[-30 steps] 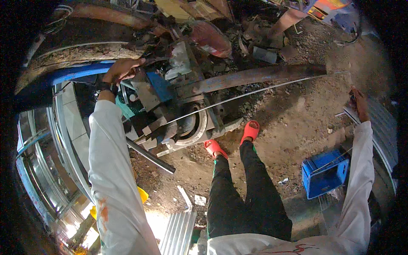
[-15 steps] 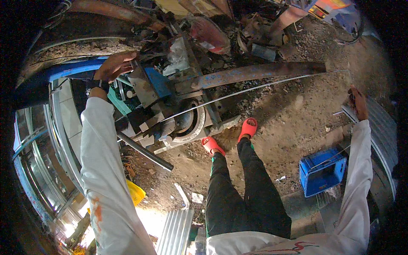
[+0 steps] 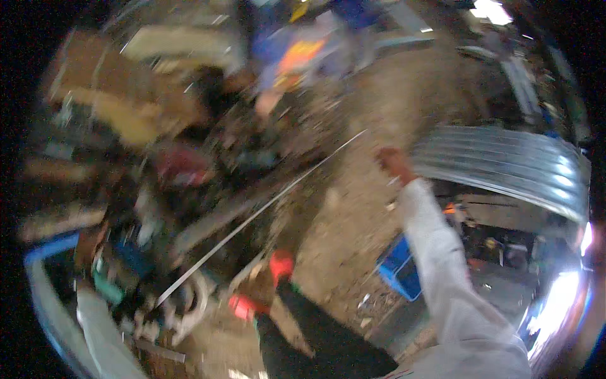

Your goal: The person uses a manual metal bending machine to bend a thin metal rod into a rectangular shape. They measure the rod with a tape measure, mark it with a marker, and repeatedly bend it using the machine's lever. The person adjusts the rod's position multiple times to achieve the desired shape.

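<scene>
Flanking the machine (image 3: 201,294), the left hand (image 3: 90,244), near it, and right hand (image 3: 393,164), well off, are apart; whether either grips is too blurred to tell. A thin rod (image 3: 265,207) slants up and right from the machine, left of a blue crate (image 3: 395,258).

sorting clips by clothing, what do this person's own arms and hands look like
Both arms wear long, pale whitish-grey sleeves: the left sleeve and the right sleeve reach about to the wrists. The right hand looks ungloved. Blur and shadow hide any wristwear by the left hand.
</scene>
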Demonstrator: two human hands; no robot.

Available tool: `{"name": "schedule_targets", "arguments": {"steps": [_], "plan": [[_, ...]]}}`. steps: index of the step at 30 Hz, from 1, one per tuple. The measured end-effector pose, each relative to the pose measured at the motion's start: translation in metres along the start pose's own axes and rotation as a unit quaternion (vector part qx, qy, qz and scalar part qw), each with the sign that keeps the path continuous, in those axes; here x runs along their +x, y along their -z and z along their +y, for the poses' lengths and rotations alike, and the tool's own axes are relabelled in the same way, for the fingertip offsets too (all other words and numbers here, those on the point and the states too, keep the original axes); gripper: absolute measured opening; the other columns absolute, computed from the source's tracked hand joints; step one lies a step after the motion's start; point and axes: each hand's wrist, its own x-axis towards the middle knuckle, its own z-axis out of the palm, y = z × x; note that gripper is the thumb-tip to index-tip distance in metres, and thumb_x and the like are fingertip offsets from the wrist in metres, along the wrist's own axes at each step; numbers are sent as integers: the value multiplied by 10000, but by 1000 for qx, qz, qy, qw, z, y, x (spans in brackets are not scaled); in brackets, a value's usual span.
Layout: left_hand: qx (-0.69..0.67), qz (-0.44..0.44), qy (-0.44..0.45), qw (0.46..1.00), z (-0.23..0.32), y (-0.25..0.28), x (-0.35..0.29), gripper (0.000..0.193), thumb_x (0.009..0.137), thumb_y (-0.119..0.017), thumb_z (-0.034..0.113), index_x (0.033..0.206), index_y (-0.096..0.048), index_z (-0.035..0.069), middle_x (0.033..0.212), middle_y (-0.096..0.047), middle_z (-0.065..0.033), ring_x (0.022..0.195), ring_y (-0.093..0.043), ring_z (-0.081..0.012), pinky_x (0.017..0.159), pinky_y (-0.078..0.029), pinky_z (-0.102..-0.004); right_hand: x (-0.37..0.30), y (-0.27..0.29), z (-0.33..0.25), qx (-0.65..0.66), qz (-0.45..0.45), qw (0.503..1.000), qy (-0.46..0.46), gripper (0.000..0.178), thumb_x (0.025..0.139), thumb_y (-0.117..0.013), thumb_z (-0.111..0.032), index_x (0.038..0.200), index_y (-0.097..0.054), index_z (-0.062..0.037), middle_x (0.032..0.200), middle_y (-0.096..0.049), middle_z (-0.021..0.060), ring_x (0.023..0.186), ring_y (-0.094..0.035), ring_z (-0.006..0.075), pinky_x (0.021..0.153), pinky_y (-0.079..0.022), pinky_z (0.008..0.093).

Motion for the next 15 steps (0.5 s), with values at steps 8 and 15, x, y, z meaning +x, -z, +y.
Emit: {"name": "schedule_targets", "arguments": {"steps": [8,15], "plan": [[-80,27,-244,966,323,-180,-154,496,897,-620,568,1002,-672,86,739,-566,10,624,-467,-122,585,-365,-310,-60,-7,-119,119,45,989,-79,348,952,-594,-385,857,-687,-63,570,-560,18,469,-486,97,417,-362,295],[-95,2,-271,958,317,-200,-158,491,908,-610,553,1033,-676,83,803,-609,-11,695,-523,-139,639,-408,-330,-65,-2,-113,100,36,993,-55,300,936,-604,-343,853,-696,-71,584,-577,14,469,-479,96,428,-361,296]]}}
